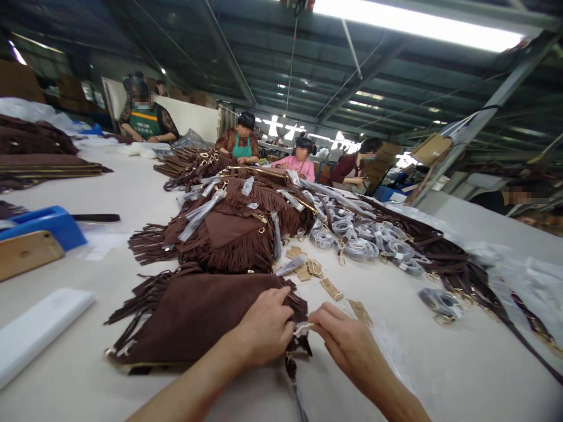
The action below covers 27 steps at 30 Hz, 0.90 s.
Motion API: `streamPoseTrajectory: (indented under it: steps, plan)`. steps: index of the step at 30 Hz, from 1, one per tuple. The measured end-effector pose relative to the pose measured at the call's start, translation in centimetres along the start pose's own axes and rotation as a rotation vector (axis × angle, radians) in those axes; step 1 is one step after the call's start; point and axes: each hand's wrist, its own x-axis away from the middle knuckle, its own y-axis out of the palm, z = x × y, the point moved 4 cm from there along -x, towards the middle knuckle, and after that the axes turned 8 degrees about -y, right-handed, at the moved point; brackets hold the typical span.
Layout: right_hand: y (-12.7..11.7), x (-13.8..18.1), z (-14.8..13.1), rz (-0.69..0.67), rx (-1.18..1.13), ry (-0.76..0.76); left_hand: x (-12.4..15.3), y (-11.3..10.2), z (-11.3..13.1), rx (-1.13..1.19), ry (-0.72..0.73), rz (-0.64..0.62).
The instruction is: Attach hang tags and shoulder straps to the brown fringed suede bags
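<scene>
While left hand (266, 325) lies on near bag (202, 316), grip unclear, right hand (341, 331) pinches white strip (302, 329); bag heap (235, 231) farther off.

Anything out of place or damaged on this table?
No clear damage. Slightly odd: tan tags lie scattered loose beyond the right hand, one wrapped coil sits apart from the other coils, and a phone shares the worktop.
</scene>
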Motion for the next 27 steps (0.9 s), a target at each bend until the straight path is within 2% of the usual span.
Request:
streamPoseTrajectory:
  steps: [3,6,8,11,15,17,22,24,27]
  plan:
    - [-0.3,0.0,0.6,0.066,-0.017,-0.011,0.0,-0.1,0.5,0.091,0.075,0.102]
    - [-0.3,0.0,0.8,0.094,0.023,-0.052,-0.3,0.5,0.0,0.154,0.04,0.08]
    - [-0.1,-0.2,0.7,0.096,0.088,-0.075,-0.5,0.9,-0.5,0.111,-0.006,0.076]
    - [0.1,-0.4,0.5,0.142,0.148,-0.063,-0.9,1.0,-0.7,-0.01,0.008,0.075]
    - [0.6,-0.4,0.6,0.125,0.133,-0.066,-1.1,1.0,-0.5,-0.098,0.012,-0.023]
    - [0.8,-0.3,0.6,0.097,0.09,-0.066,-1.2,1.1,-0.5,-0.072,-0.001,-0.069]
    - [0.8,-0.1,0.5,0.132,0.006,0.012,-1.5,1.6,-0.9,0.039,-0.062,-0.152]
    - [0.5,0.1,0.2,0.17,-0.029,0.04,-1.6,1.8,-1.2,0.09,-0.097,-0.194]
    - [-0.4,0.8,-0.6,0.302,-0.134,0.077,-1.8,1.7,-1.4,0.124,-0.115,-0.211]
